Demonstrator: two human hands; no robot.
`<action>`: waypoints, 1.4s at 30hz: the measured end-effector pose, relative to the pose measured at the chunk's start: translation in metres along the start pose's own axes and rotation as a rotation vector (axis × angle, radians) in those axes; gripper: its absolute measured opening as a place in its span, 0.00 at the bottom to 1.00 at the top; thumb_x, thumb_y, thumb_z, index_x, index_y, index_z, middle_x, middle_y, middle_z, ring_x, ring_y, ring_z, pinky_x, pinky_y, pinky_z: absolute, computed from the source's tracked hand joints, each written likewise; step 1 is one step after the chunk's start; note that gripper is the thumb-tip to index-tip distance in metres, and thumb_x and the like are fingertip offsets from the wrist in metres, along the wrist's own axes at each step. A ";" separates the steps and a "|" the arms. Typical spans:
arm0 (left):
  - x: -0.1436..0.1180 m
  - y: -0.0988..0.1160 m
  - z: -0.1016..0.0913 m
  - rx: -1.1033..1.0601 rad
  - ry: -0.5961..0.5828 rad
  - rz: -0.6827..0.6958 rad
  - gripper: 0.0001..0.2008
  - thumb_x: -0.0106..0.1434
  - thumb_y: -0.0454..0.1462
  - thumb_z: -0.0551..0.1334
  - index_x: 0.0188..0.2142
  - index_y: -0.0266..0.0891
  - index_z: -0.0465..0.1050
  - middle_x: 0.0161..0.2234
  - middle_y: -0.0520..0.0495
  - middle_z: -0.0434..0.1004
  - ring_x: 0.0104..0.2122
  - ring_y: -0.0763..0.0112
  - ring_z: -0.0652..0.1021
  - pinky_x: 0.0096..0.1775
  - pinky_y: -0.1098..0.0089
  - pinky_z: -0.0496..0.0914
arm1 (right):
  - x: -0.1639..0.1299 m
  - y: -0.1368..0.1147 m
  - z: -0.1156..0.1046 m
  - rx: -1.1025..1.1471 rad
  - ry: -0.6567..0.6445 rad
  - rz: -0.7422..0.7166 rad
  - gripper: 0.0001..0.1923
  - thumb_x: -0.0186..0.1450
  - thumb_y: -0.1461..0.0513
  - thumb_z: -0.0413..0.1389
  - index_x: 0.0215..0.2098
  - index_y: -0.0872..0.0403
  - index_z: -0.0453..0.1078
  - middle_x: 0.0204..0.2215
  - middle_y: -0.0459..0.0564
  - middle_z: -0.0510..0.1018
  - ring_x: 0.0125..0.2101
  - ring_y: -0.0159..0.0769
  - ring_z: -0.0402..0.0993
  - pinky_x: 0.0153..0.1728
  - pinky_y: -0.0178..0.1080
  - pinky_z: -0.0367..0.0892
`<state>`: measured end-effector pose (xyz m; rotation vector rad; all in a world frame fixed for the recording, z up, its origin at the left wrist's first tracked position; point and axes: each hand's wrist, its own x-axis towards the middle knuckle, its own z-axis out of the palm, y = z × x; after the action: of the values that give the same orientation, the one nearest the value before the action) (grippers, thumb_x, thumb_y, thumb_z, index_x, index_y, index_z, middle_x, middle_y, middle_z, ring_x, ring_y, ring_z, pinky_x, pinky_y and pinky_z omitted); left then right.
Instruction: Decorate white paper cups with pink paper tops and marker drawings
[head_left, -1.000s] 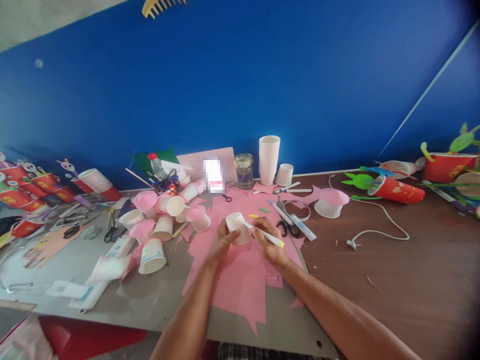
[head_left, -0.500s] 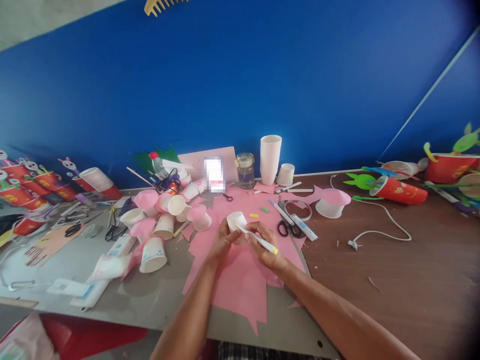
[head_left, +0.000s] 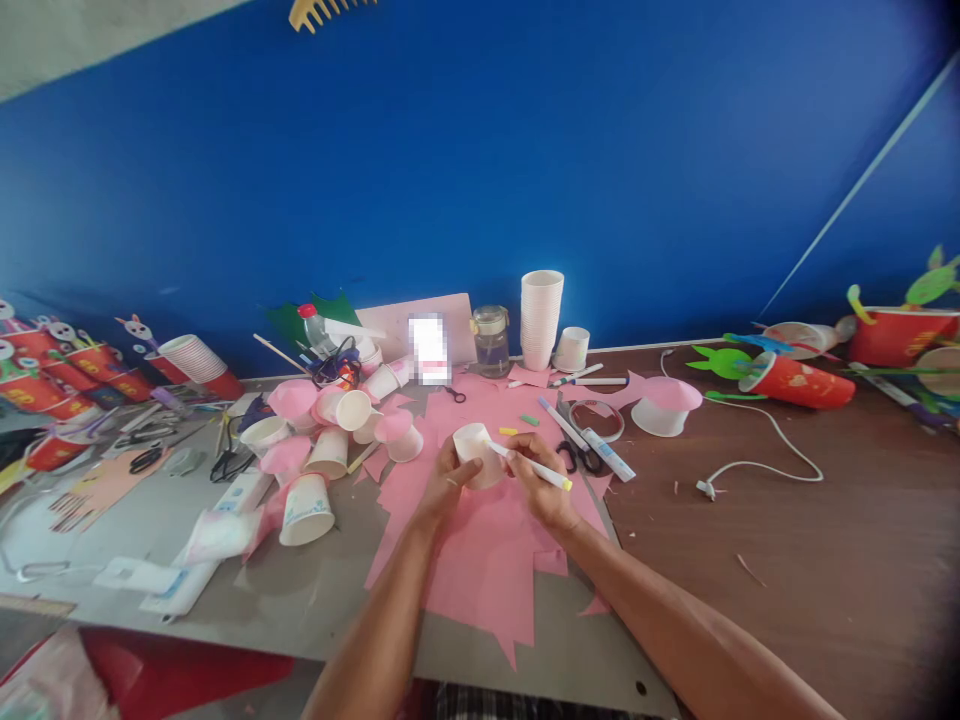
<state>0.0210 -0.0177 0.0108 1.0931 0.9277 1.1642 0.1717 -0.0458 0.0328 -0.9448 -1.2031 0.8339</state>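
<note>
**Marker tip on a paper cup, over pink paper**

The bench runs across the whole view under a blue wall — grey board on the left, brown wood on the right. A large sheet of pink paper, cut ragged at its edges, lies in the middle of it. To the left sits a heap of white and pink paper cups, some tipped on their sides; at the back stands a tall stack of white cups with a glass jar just beside it. A white cable curls over the wood on the right, near a red cup lying on its side.

Above the pink paper, the left hand curls around a small white paper cup, fingers pressed to its side, holding it tilted with the open mouth facing away. The right hand pinches a white marker with a yellow end — its tip touches the cup's wall. Black scissors lie just beside the right hand.
</note>
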 end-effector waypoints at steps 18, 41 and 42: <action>0.002 -0.004 -0.002 0.036 -0.002 0.016 0.22 0.52 0.40 0.68 0.47 0.38 0.72 0.40 0.45 0.76 0.39 0.63 0.75 0.39 0.67 0.66 | -0.001 0.013 0.001 0.032 -0.019 0.019 0.04 0.62 0.60 0.52 0.33 0.52 0.67 0.23 0.44 0.71 0.24 0.32 0.67 0.25 0.35 0.64; 0.002 0.001 0.003 -0.076 -0.039 0.023 0.18 0.54 0.36 0.65 0.46 0.38 0.72 0.40 0.45 0.76 0.39 0.64 0.74 0.38 0.68 0.65 | 0.001 0.010 0.004 -0.058 0.082 -0.002 0.13 0.67 0.55 0.50 0.47 0.52 0.66 0.34 0.51 0.77 0.35 0.38 0.73 0.37 0.41 0.70; 0.003 0.001 0.003 -0.080 -0.030 0.017 0.17 0.53 0.37 0.65 0.44 0.38 0.72 0.39 0.45 0.76 0.38 0.64 0.74 0.38 0.68 0.65 | 0.000 0.014 0.004 -0.080 0.065 -0.015 0.14 0.67 0.56 0.51 0.48 0.52 0.65 0.37 0.52 0.77 0.38 0.40 0.73 0.40 0.43 0.71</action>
<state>0.0242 -0.0151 0.0121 1.0535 0.8428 1.1858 0.1670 -0.0401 0.0206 -1.0192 -1.1929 0.7418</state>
